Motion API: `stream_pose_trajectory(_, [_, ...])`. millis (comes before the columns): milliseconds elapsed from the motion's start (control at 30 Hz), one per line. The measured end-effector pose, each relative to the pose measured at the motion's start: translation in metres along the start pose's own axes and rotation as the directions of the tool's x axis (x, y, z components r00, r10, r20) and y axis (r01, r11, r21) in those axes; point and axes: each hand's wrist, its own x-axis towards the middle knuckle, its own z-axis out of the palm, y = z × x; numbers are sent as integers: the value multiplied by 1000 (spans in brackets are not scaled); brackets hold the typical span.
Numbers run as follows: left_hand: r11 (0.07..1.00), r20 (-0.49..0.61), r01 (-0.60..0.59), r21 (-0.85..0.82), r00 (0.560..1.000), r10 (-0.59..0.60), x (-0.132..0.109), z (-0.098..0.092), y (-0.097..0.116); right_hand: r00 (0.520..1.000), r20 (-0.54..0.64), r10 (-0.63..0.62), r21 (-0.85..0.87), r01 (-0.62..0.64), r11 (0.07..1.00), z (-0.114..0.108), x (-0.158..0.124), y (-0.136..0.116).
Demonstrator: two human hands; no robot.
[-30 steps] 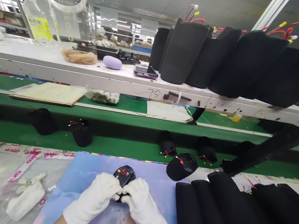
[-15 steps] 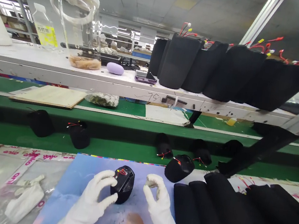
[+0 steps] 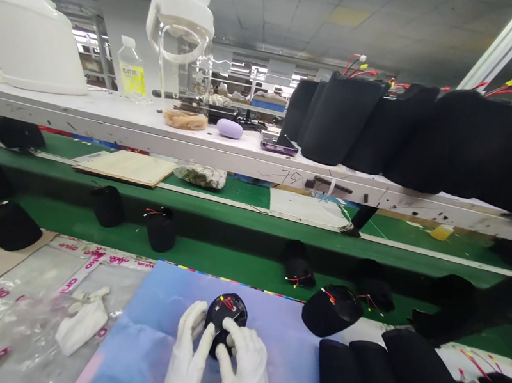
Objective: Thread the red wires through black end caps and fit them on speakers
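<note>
A short black cylinder [image 3: 234, 306] with red wires and a small yellow connector on its end stands on the blue-purple printed sheet [image 3: 283, 345]. Both my hands wear white gloves. My left hand [image 3: 193, 343] grips its near left side, thumb along the front. From the right, my right hand [image 3: 243, 361] bends its fingers against the front of the same cylinder, thumb and forefinger curled close together. Whether a small item sits between those right fingertips is hidden. The lower front of the cylinder is partly covered by my fingers.
Several black sleeves [image 3: 352, 381] lie at the right. Another black cylinder [image 3: 332, 310] rests at the sheet's far right corner. A crumpled white glove [image 3: 83, 323] lies on plastic wrap at left. Behind runs a green belt [image 3: 226, 258], below a white shelf [image 3: 242, 157] bearing a clear jug [image 3: 181, 76].
My right hand has moved left from beside the cylinder to its front. The cylinder now looks more upright, its wired end facing me. The camera view has swung left.
</note>
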Motion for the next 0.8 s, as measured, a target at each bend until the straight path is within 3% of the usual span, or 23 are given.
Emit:
stream_pose_trajectory(100, [984,18,161,-73,987,-161,-2,6,12,998,55,19,87,-24,996,-2,-8,-6])
stream_pose_trajectory(167, [972,50,193,-133,981,-188,2,8,19,999,29,46,177,-50,983,-5,-17,-3])
stream_pose_trajectory(300, [947,104,204,-249,977,-184,18,14,24,960,-233,157,153,-123,981,-13,-34,24])
stream_pose_trajectory(400, [933,134,199,-301,977,-165,30,17,23,937,-319,141,16,-143,990,-15,-40,44])
stream_pose_trajectory(633, [928,288,106,-357,958,1,52,19,27,956,-209,-204,-101,186,977,-1,-17,33])
stream_pose_trajectory(733, [936,364,33,-350,926,104,64,23,27,955,-126,-269,-106,257,961,-6,0,25])
stream_pose_trajectory(800, [936,318,-57,-347,932,174,67,19,23,953,-65,-296,-106,288,952,-11,8,23])
